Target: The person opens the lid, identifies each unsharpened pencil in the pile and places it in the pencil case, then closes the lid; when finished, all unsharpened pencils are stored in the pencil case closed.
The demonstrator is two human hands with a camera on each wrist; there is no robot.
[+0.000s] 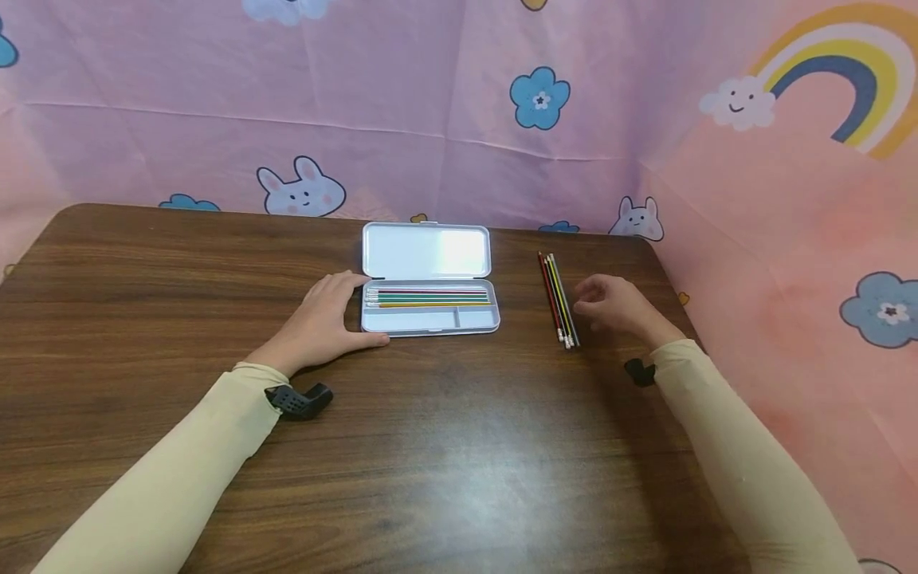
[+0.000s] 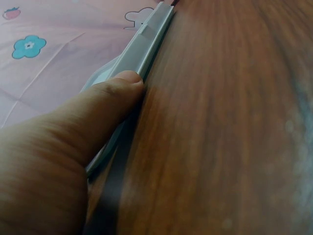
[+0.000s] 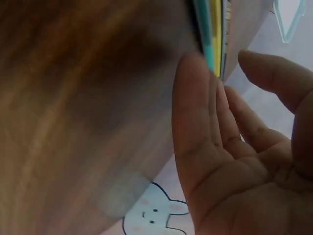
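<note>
Head view showed the left hand (image 1: 326, 315) flat, fingers relaxed, steadying the open pencil case (image 1: 429, 307) mid-table. The right hand (image 1: 615, 307) hovered loosely open, holding nothing, just beside the loose pencils (image 1: 559, 300); pinching one pencil cleanly seemed advisable.

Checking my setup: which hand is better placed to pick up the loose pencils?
Right. The right hand sits open beside the pencils, while the left hand rests on the case.
</note>
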